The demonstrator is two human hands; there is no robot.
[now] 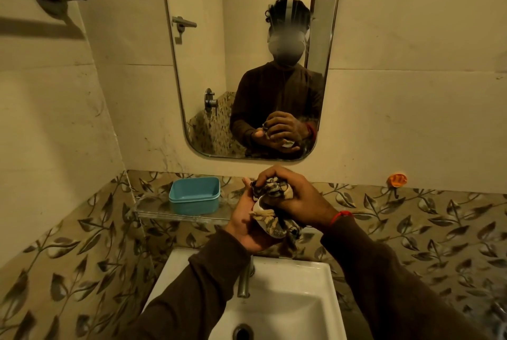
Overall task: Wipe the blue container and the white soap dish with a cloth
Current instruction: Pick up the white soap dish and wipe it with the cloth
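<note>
Wiping a soap dish above a washbasin. The left hand [248, 223] cups the white soap dish [259, 206] from below, above the sink [288, 293] and its tap [245, 278]; only a curved white rim shows, so its long axis cannot be told. The right hand [297, 198] is clenched on a bunched, patterned cloth [274, 188], pressing it into the dish from above, with loose folds trailing below. The blue container [194, 195], a smooth rounded-rectangular plastic tub, open-topped, stands on the clear shelf [153, 209] above and left of the sink, nearer the left hand, its long side parallel to the wall. Judged step: dish in progress.
</note>
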